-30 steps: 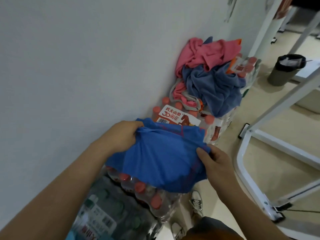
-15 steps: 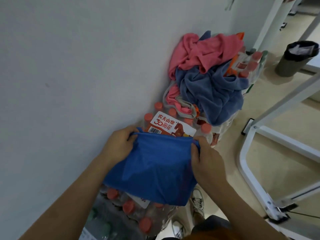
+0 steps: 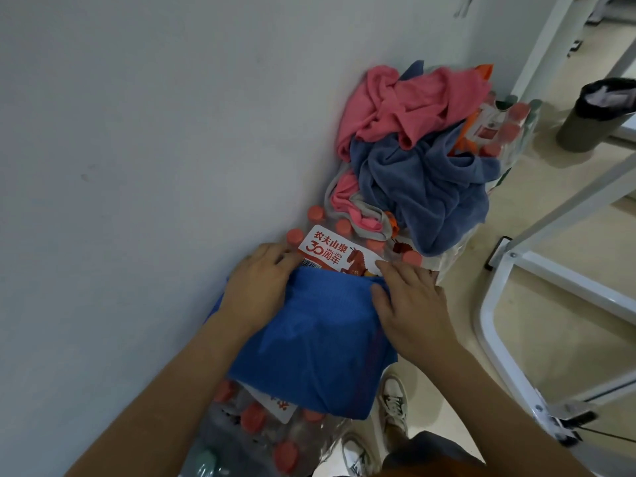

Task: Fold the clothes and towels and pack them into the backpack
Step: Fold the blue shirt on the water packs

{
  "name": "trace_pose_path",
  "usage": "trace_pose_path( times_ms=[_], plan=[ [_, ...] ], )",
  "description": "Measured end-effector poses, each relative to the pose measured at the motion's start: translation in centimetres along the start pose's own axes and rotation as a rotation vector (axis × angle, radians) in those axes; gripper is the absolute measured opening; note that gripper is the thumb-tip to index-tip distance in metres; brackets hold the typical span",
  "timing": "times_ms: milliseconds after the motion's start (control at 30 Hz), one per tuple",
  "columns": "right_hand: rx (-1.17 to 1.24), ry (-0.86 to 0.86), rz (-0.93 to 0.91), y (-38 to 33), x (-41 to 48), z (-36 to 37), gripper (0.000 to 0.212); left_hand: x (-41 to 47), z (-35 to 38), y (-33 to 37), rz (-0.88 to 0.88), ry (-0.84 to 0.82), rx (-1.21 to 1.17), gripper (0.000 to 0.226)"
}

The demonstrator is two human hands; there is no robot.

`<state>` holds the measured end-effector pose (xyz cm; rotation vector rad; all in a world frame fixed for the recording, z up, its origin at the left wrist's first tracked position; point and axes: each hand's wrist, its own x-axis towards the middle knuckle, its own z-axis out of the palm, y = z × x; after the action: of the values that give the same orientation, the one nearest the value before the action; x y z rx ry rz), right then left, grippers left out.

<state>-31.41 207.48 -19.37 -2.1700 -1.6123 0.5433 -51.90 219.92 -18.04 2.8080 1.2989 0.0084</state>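
A bright blue cloth [image 3: 316, 342] lies folded flat on shrink-wrapped packs of water bottles [image 3: 261, 435] beside the wall. My left hand [image 3: 261, 287] rests flat on the cloth's far left corner, fingers extended. On the far right corner my right hand [image 3: 409, 301] presses with straight fingers. Beyond them a heap of unfolded laundry sits on more bottle packs: a pink garment [image 3: 406, 105] on top, a grey-blue towel [image 3: 430, 187] below it, and a pink and grey piece [image 3: 354, 208] at the left. No backpack is in view.
A grey-white wall [image 3: 155, 149] runs along the left. A white metal table frame [image 3: 516, 304] stands on the beige floor at right. A dark bin [image 3: 595, 115] with a black liner is at the far right. My shoes [image 3: 392, 407] are below the cloth.
Both hands have let go of the blue cloth's far edge and now lie flat on it. The cloth has settled onto the bottle packs.
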Motion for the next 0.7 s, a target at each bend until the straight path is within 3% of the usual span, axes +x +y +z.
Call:
trace_pose_path(
  times_ms=[67,133,200,267,333,433,533,700],
  plan=[
    [-0.083,-0.157,-0.045,-0.2,0.3,-0.8,0.067,0.1,-0.2,0.6,0.120,-0.057,-0.152,0.038],
    [-0.227,-0.241,-0.123,-0.4,1.1,-1.1,0.066,0.4,-0.5,1.0,0.064,-0.138,-0.292,0.038],
    [-0.324,-0.263,-0.157,-1.4,2.4,-1.9,0.060,0.6,-1.1,0.5,0.019,-0.158,-0.184,0.046],
    [-0.318,-0.267,-0.139,-1.7,3.6,-2.0,0.038,0.9,-1.1,0.3,-0.011,-0.245,-0.063,0.043],
    [-0.281,-0.284,-0.177,-1.7,4.2,-1.9,0.017,0.9,-1.0,0.2,-0.053,-0.285,-0.019,0.032],
    [-0.170,-0.437,-0.190,-1.1,5.1,-2.5,0.014,0.5,-1.4,0.1,0.020,-0.279,0.080,0.021],
    [0.014,-0.589,-0.153,-0.4,6.0,-4.5,0.014,-0.7,-2.3,-0.5,0.110,-0.214,-0.044,0.012],
    [0.320,-0.673,-0.153,-1.1,5.3,-9.2,0.008,-4.3,-5.3,-0.4,0.053,-0.169,-0.231,0.029]
  ],
)
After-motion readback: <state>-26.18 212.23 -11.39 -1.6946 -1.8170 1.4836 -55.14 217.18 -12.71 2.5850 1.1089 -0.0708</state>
